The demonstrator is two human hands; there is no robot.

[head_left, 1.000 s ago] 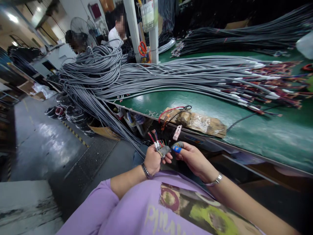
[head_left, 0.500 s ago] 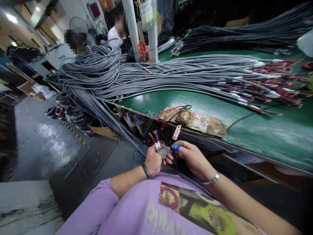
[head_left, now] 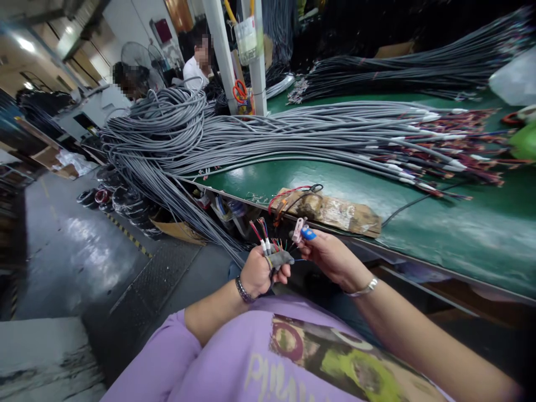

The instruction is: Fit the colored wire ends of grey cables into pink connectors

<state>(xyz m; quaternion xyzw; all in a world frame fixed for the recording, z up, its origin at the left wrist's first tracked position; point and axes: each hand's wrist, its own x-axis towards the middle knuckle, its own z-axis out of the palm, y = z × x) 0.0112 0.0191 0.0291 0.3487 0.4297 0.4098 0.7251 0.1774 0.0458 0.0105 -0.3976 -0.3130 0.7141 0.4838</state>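
The left hand [head_left: 257, 273] was closed around a cable end [head_left: 268, 248], from which a fan of stripped coloured wires stood up just below the front edge of the green bench [head_left: 439, 229]. The right hand [head_left: 329, 257] was pinched on a single thin blue wire [head_left: 298, 259] drawn sideways out of that fan; its blue-capped fingertip [head_left: 309, 234] sat just beside a small pale connector [head_left: 298, 230] at the bench edge (touching or apart could not be told). Judged from this, separation of the wires had only begun: one was drawn out and the rest remained bunched. A large pile of grey cables [head_left: 293, 131] lay on the bench beyond.
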